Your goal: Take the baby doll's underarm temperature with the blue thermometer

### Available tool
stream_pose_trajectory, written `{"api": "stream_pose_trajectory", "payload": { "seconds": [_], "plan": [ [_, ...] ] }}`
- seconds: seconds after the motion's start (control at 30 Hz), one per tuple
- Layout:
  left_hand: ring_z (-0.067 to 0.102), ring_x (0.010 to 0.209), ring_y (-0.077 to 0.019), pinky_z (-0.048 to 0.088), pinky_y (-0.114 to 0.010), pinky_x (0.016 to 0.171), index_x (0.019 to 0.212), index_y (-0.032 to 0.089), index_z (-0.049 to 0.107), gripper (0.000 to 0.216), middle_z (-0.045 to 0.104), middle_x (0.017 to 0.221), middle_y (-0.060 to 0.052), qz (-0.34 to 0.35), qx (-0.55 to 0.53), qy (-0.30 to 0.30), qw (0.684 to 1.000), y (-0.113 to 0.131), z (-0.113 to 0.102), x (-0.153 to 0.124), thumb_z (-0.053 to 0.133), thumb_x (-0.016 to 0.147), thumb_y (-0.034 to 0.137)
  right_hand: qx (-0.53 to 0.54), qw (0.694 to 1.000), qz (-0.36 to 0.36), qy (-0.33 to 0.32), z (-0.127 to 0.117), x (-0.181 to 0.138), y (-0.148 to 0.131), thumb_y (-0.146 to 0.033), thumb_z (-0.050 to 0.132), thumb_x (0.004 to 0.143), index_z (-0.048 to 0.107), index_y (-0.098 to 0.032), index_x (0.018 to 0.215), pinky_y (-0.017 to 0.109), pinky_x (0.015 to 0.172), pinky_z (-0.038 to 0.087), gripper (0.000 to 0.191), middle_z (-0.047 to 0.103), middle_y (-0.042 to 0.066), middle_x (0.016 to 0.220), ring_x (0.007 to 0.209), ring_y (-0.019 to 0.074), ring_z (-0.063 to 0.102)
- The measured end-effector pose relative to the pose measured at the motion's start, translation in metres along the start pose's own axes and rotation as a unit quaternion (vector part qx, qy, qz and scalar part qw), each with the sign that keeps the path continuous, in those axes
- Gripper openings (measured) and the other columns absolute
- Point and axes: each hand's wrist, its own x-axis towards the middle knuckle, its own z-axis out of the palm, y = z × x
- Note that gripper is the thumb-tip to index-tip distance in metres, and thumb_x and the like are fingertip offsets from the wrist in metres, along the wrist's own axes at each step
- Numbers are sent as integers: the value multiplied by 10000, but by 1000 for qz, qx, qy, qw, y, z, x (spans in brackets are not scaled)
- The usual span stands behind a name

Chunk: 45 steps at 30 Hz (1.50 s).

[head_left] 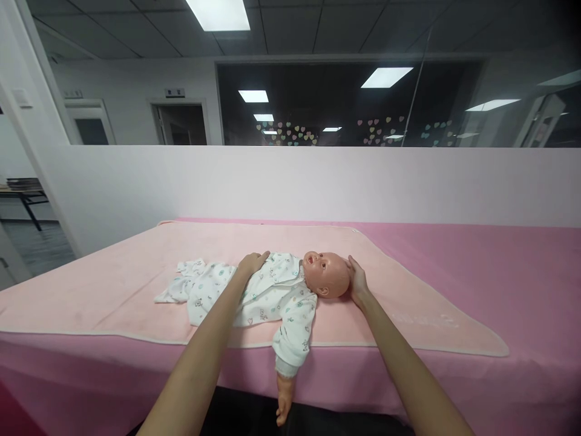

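A baby doll (327, 275) lies on its back on a peach blanket (113, 290), its head to the right and face turned up. It wears a white printed baby outfit (267, 297); one arm hangs over the table's near edge. My left hand (253, 263) rests on the outfit at the doll's belly, fingers stretched out flat. Against the crown of the doll's head lies my right hand (357, 281), its fingers extended along the head and partly hidden behind it.
Under the blanket is a table with a pink cover (521, 290). A low white wall (318, 181) with glass above runs along the far side. At the far left, a desk (22, 192) holds a dark stack. My dark-clothed lap (336, 421) is close to the near edge.
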Motion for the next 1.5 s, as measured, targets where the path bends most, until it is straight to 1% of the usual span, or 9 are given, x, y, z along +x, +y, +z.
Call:
{"api": "stream_pose_trajectory", "payload": {
  "seconds": [0.17,0.43,0.6,0.73,1.0,1.13,1.3,1.4,1.5],
  "plan": [
    [558,1018,-284,426,-334,815,981,177,621,728,623,1078,-125,1,4,-4,1000,0,0,0,153,748,683,-1,996,69,-63,11,-9,0,-610,389,748,653,-201,943,421,789,498,524,686,75,931,908,287,624],
    [558,1025,-280,429,-323,803,986,178,623,725,621,1086,-124,-1,6,-5,1000,1,-1,0,157,749,680,-7,999,-30,22,3,-3,-3,-584,448,746,639,-202,875,398,782,502,446,690,65,898,886,259,632],
    [559,1020,-282,430,-328,802,981,181,627,725,623,1081,-122,0,5,-2,1000,1,-1,0,159,747,684,-16,998,38,-51,14,-12,-2,-596,436,742,657,-202,896,407,778,506,477,692,68,890,894,277,627],
    [567,1008,-277,433,-319,795,997,179,622,729,626,1075,-122,-1,3,-1,1000,0,0,0,158,748,683,-15,997,44,-55,17,-14,-1,-612,428,737,660,-213,902,389,776,507,489,695,54,885,892,271,628],
    [566,1010,-272,432,-316,797,991,188,622,725,622,1088,-111,-6,-3,1,1000,-1,1,2,161,742,689,-6,997,-60,52,-9,6,-1,-566,463,752,618,-218,945,321,773,495,428,684,31,910,916,212,618],
    [570,997,-273,435,-318,779,977,194,626,717,628,1077,-105,-8,-5,1,1000,-1,1,2,164,739,688,-12,994,-87,67,-11,9,-2,-578,438,756,623,-210,939,297,773,490,451,677,29,917,920,196,613],
    [566,1002,-272,432,-316,785,974,197,627,719,624,1086,-104,-5,-5,3,1000,-1,1,2,164,736,693,-43,996,-80,17,6,-4,1,-502,551,716,652,-193,816,300,781,485,340,691,21,845,884,218,621],
    [569,996,-268,430,-318,797,978,197,625,720,629,1075,-100,-4,-4,2,1000,-2,1,3,164,737,695,-22,999,-27,-40,15,-12,1,-525,510,732,660,-194,805,362,772,496,371,695,37,838,872,259,625],
    [571,994,-261,432,-316,800,989,205,620,716,631,1074,-91,-3,-4,2,1000,-2,1,3,157,741,693,-9,999,-2,-40,15,-12,-1,-546,480,739,657,-193,826,390,771,498,404,695,55,852,871,272,626]
  ]
}}
